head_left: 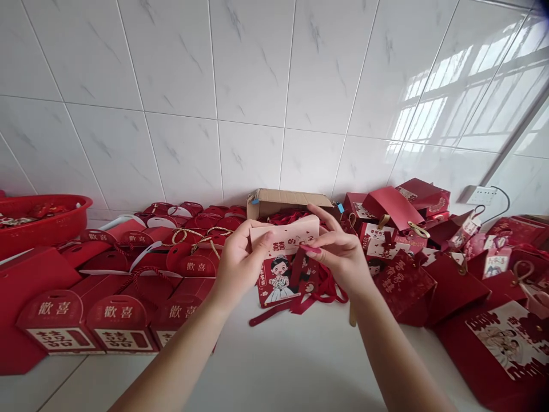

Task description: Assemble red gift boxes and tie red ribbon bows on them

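1. Nearest, a pale table (274, 372) spreads below the forearms, its bare part running between goods on the left and right.
2. Near right, a large red bag (461, 357) lies tilted, with a pale panel showing a couple and dark red characters.
3. Near left, a row of red boxes (120, 312) with rounded tops stands on the table; their fronts carry white lettering and pale panels with double-happiness characters. A plain red panel (26, 320) stands at their left.
4. In the middle, raised over the table, is the printed packet (278, 280), with a pale upper band and a cartoon bride on its red front.
5. The left hand (238, 260) grips the packet's left upper edge, thumb in front and the other fingers largely hidden behind.
6. The right hand (345, 254) is at the packet's right upper side, its thumb and fingers pinching a dark red strip (297, 269) that hangs across the front; the index finger points up beside the top edge.
7. Just below and behind the packet, loose red ribbons (328, 289) lie on the table.
8. Farther right, more red bags with loops and tags lie in a jumble.
9. Farther back, an open cardboard carton (291, 197) holds red material; far left stands a red basin (47, 226) with small items inside.
10. Farthest, a white tiled wall (253, 74) carries a socket panel (480, 195) on the right.
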Available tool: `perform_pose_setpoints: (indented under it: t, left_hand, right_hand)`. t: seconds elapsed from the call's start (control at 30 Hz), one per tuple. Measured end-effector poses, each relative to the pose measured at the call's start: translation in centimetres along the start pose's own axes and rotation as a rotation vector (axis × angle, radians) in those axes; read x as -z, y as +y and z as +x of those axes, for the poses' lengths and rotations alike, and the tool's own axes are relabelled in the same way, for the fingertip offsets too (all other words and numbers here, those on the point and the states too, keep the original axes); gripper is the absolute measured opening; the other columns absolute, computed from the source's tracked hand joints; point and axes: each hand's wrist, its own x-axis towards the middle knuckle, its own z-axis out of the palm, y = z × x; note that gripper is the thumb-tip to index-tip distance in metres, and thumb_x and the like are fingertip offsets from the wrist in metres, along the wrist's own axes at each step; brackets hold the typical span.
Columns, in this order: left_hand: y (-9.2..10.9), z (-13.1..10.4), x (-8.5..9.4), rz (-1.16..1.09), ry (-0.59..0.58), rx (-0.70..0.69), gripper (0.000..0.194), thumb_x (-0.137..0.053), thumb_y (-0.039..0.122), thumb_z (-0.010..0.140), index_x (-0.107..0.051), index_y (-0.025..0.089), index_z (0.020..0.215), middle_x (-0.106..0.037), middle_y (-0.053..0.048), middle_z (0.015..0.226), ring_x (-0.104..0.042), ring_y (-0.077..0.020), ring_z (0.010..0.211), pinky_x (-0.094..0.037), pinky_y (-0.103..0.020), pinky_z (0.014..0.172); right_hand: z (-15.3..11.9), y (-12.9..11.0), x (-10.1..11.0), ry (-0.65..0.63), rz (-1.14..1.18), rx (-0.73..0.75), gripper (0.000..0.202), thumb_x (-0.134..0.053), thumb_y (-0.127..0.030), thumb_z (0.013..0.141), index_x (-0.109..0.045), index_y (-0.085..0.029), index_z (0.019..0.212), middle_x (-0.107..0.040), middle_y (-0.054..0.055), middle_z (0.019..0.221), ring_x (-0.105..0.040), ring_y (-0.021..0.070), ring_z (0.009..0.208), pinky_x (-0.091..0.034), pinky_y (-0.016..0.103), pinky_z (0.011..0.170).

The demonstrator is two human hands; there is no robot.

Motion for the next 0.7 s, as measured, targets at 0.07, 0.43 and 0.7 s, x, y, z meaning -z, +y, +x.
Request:
perform_pose_setpoints:
  t: [0.07, 0.43, 0.7]
  left_hand:
    - [0.3, -0.3, -0.3, -0.037, 0.065, -0.047, 0.024, -0.061, 0.04, 0.087, -0.062, 0.018, 0.097, -0.068, -0.005, 0.096, -0.064, -0.0193, 0.091, -0.05, -0.026, 0.078]
    - [1.8, -1.5, -0.9, 0.092, 0.105, -0.208, 0.01, -0.059, 0.029, 0.089, -0.06, 0.019, 0.087, -0.068, 0.0, 0.079, -0.063, -0.0134, 0.073, -0.051, -0.02, 0.064]
    - [1.8, -1.9, -1.1, 0.083, 0.059, -0.292, 0.006, -0.058, 0.025, 0.091, -0.06, 0.019, 0.092, -0.071, 0.001, 0.081, -0.066, -0.012, 0.075, -0.052, -0.019, 0.069]
  right_hand:
    - [-0.3, 0.6, -1.2, 0.064, 0.03, 0.01, 0.019, -0.076, -0.015, 0.074, -0.076, -0.033, 0.081, -0.05, -0.001, 0.138, -0.053, 0.0238, 0.121, -0.049, 0.042, 0.098]
    - [-0.9, 0.0, -3.2, 0.2, -0.12, 0.064, 0.015, -0.077, -0.016, 0.074, -0.077, -0.03, 0.08, -0.053, 0.005, 0.128, -0.05, 0.0247, 0.125, -0.054, 0.035, 0.087]
    - [-1.0, -0.8, -2.9, 0.2, -0.187, 0.147, 0.023, -0.076, -0.011, 0.074, -0.077, -0.033, 0.082, -0.059, 0.003, 0.12, -0.053, 0.0222, 0.12, -0.051, 0.037, 0.094]
